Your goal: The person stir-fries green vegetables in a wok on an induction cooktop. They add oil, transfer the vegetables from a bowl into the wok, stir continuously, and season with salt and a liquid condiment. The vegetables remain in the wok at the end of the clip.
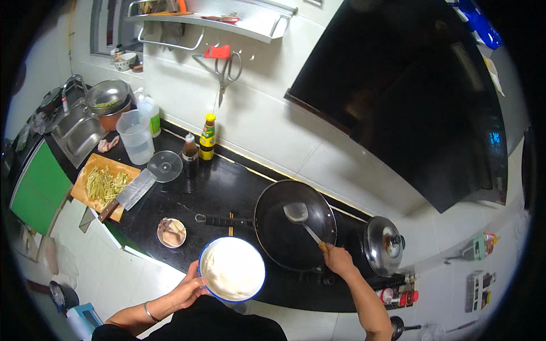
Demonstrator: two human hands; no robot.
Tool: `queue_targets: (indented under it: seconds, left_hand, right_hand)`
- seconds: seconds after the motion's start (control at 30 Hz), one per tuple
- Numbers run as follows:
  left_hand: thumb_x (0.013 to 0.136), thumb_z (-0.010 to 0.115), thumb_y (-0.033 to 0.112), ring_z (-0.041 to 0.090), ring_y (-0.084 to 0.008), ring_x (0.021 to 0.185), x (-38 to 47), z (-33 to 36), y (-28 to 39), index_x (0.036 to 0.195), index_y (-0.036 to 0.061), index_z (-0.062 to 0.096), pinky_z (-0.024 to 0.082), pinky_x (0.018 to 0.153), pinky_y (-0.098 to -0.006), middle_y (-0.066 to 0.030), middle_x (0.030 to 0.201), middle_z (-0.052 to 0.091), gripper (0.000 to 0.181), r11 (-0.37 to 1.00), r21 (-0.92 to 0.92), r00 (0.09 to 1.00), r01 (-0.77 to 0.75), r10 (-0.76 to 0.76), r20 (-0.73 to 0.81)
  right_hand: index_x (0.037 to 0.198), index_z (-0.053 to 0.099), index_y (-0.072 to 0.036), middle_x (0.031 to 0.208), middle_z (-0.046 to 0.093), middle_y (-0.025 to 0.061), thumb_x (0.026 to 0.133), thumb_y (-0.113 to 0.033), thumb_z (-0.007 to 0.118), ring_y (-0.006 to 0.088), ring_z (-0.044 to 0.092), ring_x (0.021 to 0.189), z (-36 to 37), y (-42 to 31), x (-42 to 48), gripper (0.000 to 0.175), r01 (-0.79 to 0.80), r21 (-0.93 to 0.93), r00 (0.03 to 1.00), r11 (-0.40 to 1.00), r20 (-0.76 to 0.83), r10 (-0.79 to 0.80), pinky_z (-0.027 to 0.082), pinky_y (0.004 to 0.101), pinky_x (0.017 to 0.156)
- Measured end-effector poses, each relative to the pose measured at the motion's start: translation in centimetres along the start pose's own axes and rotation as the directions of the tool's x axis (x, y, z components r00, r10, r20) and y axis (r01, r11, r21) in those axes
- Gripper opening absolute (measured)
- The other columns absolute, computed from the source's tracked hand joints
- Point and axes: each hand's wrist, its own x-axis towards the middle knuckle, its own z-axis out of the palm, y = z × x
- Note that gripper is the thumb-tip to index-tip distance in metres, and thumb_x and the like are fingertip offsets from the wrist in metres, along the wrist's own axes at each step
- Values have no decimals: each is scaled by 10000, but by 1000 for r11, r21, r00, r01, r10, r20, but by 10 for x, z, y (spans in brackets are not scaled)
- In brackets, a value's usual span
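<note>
My left hand (190, 287) grips the left rim of a white bowl with a blue edge (233, 269); pale contents lie in it, too bright to make out. In my right hand (338, 258) is the wooden handle of a metal wok spatula (296, 212), whose blade rests over the inside of a dark wok (277, 230). The wok's wrapped handle (224, 221) points left across a pair of chopsticks (230, 230). Left of the white bowl stands a small bowl (172, 244) with pieces that look like raw meat.
At the left, a cleaver (136, 189) lies across a cutting board (81, 187) with cut green vegetables. A glass lid (165, 166), sauce bottles (207, 138) and a water jug (135, 136) stand behind. Right of the wok is a metal lid (384, 249); a range hood (405, 93) hangs above.
</note>
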Motion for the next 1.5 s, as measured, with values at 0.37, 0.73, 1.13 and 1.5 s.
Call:
queue_targets:
  seconds: [0.37,0.73,1.13,1.5]
  left_hand:
    - [816,614,232,489,-265,1147,8,24,-8,1396,128,68,517,886,-337,-204,1278,336,803,998,62,1000,6,-7,11]
    - [751,652,323,449,-193,1104,11,28,-8,1420,155,132,461,826,-277,-102,1274,370,864,992,126,997,-24,33,-64]
    - [703,687,339,394,-280,1237,-5,-7,0,1441,167,68,426,977,-398,-141,1373,284,978,996,28,993,85,-83,-80]
    - [777,603,244,470,-262,1153,49,-94,-59,1364,156,181,495,907,-408,-117,1310,357,728,998,-33,969,-44,35,-244]
  right_hand:
    - [1137,581,-64,889,636,240,886,-260,497,396,626,839,6,7,2,329,-24,42,993,999,114,19,495,465,738]
    - [1162,454,24,845,625,234,845,-93,504,381,629,761,97,26,-38,342,45,294,996,955,64,-67,510,453,655]
    - [1074,463,5,905,564,196,801,-89,582,357,595,784,105,-4,-73,312,-105,-53,964,993,-251,88,481,432,680]
    - [1183,586,-61,1164,598,125,944,-381,439,236,546,1098,246,-35,-110,426,-460,652,702,603,683,-202,400,311,954]
